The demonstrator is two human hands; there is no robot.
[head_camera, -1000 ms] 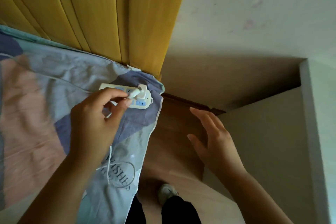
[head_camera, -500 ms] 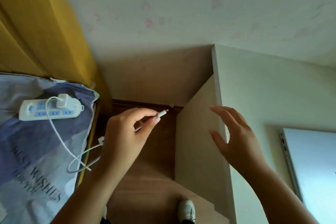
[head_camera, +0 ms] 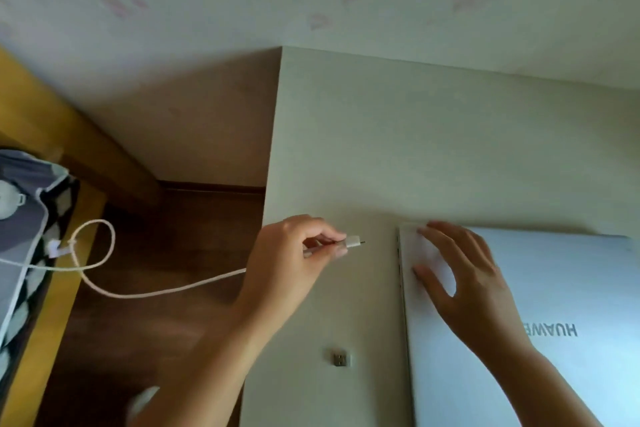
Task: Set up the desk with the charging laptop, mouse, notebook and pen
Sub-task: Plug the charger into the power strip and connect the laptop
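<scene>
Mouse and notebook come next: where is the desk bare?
Bare: the desk strip between the wall and the closed laptop, and its left edge near the small adapter. Crowded: the gap by the laptop's left side, where the left hand pinches the cable plug and the right hand rests on the lid.

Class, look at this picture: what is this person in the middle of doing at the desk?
The left hand pinches the plug end of a white charging cable, its tip pointing at the closed silver laptop but short of its edge. The right hand rests spread on the lid. A small grey USB adapter lies on the pale desk.
</scene>
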